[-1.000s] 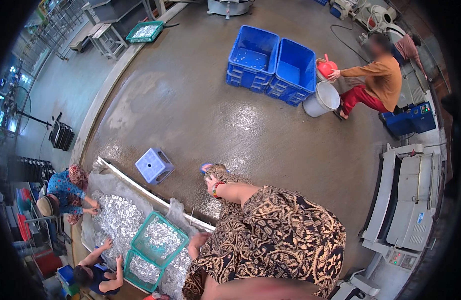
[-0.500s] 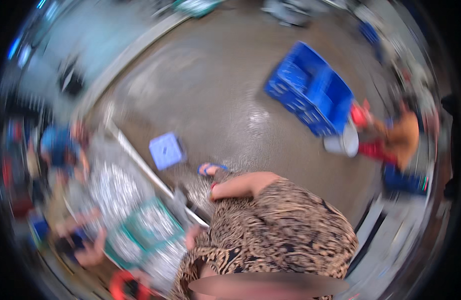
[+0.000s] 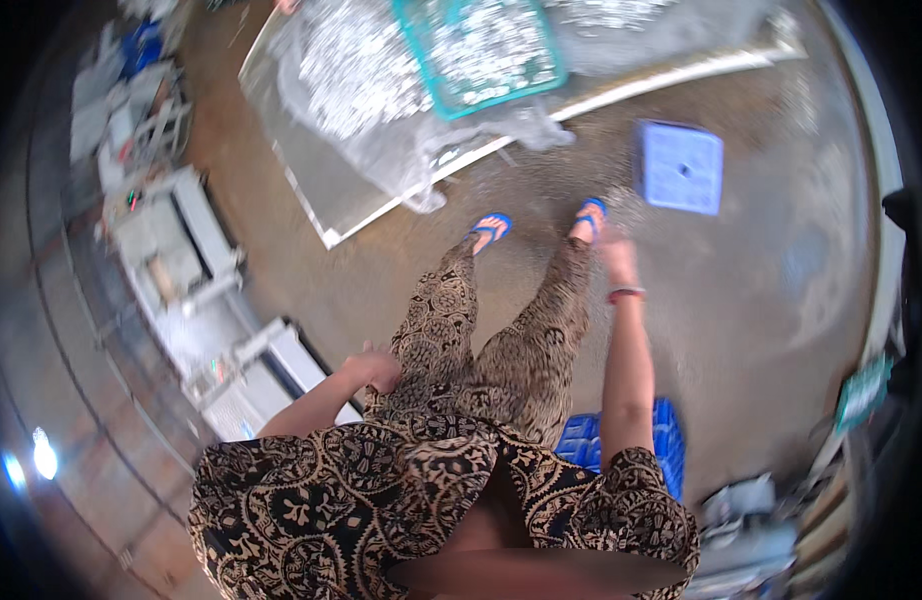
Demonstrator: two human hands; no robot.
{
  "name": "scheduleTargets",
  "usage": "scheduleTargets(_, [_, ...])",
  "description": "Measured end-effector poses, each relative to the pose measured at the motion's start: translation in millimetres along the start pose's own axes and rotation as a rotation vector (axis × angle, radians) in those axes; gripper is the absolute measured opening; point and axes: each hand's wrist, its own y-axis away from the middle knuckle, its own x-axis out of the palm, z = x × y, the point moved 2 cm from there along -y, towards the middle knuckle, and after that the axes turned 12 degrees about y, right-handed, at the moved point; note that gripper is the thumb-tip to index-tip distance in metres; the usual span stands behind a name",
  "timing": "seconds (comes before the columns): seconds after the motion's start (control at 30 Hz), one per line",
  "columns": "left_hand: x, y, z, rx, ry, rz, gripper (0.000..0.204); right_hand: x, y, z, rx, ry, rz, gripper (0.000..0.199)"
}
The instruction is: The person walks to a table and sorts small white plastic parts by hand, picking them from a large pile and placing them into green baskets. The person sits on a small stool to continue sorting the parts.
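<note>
The person stands on the wet floor (image 3: 761, 300), both hands empty. The right hand (image 3: 617, 258) hangs loosely open, nearest the small blue stool (image 3: 679, 167), which sits just beside the right foot. The left hand (image 3: 378, 366) rests against the patterned trousers (image 3: 501, 340). Reaching the stool would, I judge, call for bending down.

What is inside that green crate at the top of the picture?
The green crate holds a heap of small silvery pieces, probably little fish, though the picture is too blurred to be sure. The same silvery stuff lies on the clear plastic sheet beneath it. The crate's bottom is covered.
</note>
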Motion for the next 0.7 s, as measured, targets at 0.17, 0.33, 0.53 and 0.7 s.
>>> scheduleTargets(0.17, [41, -65, 26, 0.051, 0.068, 0.292, 0.036, -4, -142, -157, 0.625, -1.468, -0.298, 0.098])
scheduleTargets(0.33, [50, -158, 45, 0.097, 0.236, 0.499, 0.031, 15, -251, -192, 0.64, -1.525, -0.394, 0.094])
scheduleTargets(0.53, [84, -183, 72, 0.222, 0.201, 0.458, 0.029, -9, -262, -159, 0.25, -1.428, -0.609, 0.074])
scheduleTargets(0.7, [91, -166, 123, 0.295, 0.285, 0.383, 0.041, -54, -177, -126, 0.607, -0.341, -0.7, 0.108])
